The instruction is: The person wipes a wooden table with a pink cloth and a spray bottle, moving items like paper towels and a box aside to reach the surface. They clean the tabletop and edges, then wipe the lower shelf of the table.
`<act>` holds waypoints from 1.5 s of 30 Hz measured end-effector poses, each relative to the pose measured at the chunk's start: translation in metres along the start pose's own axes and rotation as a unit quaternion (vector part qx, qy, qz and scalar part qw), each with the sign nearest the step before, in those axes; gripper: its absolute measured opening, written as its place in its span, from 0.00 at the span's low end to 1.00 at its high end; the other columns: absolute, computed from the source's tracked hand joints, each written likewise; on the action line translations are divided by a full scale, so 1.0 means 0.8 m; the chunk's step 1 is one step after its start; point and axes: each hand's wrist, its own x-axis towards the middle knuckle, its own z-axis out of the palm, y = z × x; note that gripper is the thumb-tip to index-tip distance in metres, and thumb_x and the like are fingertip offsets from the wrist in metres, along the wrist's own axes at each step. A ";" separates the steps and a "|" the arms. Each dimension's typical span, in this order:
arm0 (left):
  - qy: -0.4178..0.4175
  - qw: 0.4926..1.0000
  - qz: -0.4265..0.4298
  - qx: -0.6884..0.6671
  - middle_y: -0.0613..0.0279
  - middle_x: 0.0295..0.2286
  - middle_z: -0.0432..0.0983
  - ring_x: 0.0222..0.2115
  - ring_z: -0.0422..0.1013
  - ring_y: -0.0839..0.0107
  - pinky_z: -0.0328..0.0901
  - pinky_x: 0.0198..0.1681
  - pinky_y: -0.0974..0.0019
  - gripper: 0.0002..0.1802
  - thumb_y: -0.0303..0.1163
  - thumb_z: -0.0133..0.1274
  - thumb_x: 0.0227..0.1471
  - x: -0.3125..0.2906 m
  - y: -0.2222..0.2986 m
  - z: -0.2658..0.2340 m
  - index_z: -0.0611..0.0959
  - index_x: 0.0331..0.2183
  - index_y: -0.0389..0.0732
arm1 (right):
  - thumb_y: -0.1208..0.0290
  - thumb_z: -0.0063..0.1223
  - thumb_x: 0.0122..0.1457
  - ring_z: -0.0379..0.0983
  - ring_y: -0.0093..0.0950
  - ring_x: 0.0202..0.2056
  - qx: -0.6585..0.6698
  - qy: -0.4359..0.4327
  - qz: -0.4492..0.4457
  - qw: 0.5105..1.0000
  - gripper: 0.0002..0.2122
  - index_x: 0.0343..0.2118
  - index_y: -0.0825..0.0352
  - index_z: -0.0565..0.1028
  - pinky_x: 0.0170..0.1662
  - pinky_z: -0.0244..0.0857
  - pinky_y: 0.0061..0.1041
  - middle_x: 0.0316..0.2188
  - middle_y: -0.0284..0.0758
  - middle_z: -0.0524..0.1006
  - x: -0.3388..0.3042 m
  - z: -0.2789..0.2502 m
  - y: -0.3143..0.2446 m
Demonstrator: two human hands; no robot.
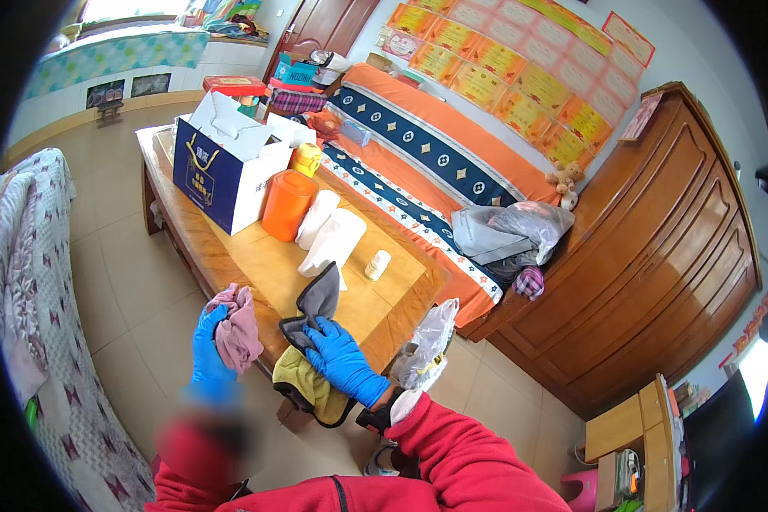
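My left hand (210,346), in a blue glove, is closed around a crumpled pink cloth (237,328) just off the table's near edge. Also gloved in blue, my right hand (340,358) grips a grey cleaning cloth (319,294) with dark edging at the near corner of the wooden table (384,303). Below that hand hangs a yellow-green cloth (316,388) with a dark border, over the table edge. Whether the grey and yellow-green parts are one cloth, I cannot tell. A small white bottle (377,264) and a white paper roll (333,242) stand beyond the grey cloth.
Farther along the table are an orange canister (289,206), a yellow container (305,160) and a blue-and-white gift bag (230,175). A sofa (418,196) with an orange-and-blue cover runs behind it. A plastic bag (431,341) hangs by the table's right end; a covered bed (68,367) lies left.
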 end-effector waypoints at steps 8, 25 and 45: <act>-0.003 0.999 0.019 0.033 0.53 0.50 0.74 0.52 0.69 0.64 0.58 0.63 0.65 0.12 0.24 0.47 0.59 0.000 0.002 -0.010 0.78 0.44 0.33 | 0.64 0.48 0.64 0.73 0.45 0.42 -0.037 0.001 0.046 0.998 0.15 0.53 0.46 0.75 0.43 0.71 0.42 0.41 0.42 0.72 -0.007 -0.017 0.071; 0.005 0.999 -0.009 0.047 0.50 0.52 0.73 0.54 0.69 0.56 0.59 0.64 0.59 0.15 0.25 0.47 0.59 -0.011 0.007 0.004 0.76 0.48 0.33 | 0.59 0.53 0.61 0.72 0.50 0.49 0.008 0.094 0.209 0.973 0.17 0.46 0.67 0.76 0.50 0.68 0.42 0.49 0.48 0.75 0.019 -0.008 0.295; 0.009 0.999 -0.002 0.043 0.50 0.52 0.73 0.53 0.70 0.56 0.60 0.63 0.59 0.13 0.23 0.49 0.57 -0.008 -0.001 -0.005 0.77 0.45 0.34 | 0.49 0.59 0.56 0.66 0.48 0.49 0.001 -0.015 0.065 0.998 0.27 0.55 0.59 0.72 0.54 0.63 0.42 0.48 0.45 0.71 -0.103 -0.038 0.073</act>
